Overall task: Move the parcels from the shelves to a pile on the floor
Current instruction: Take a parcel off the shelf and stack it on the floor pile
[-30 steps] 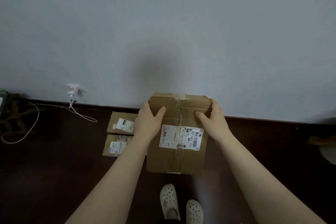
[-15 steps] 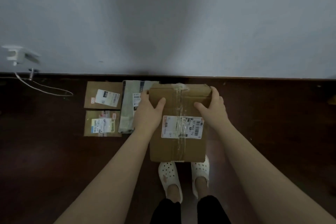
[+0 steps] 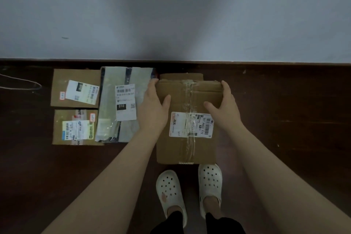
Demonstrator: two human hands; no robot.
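I hold one cardboard box (image 3: 187, 138) between both hands, at its far end. My left hand (image 3: 152, 108) grips the left far corner, fingers curled over the far edge and thumb laid across the top face; my right hand (image 3: 225, 108) grips the right far corner the same way. The box extends from the grip back toward me, its near edge just ahead of my white clogs (image 3: 190, 190). Whether its underside rests on the dark floor (image 3: 284, 119) I cannot tell. The box is sealed with clear tape (image 3: 190, 89) down its middle and its contents are not visible; a white shipping label (image 3: 190, 124) sits on the top face between my wrists. Beyond its far edge a strip of another cardboard parcel (image 3: 181, 76) shows, against the wall base. To the left a grey plastic mailer (image 3: 123, 103) lies flat, just beside my left hand. Left of it lie two flat brown parcels, one by the wall (image 3: 76, 88) and one nearer me (image 3: 75, 127), close together, each with labels. A thin cable (image 3: 24, 83) lies at far left.
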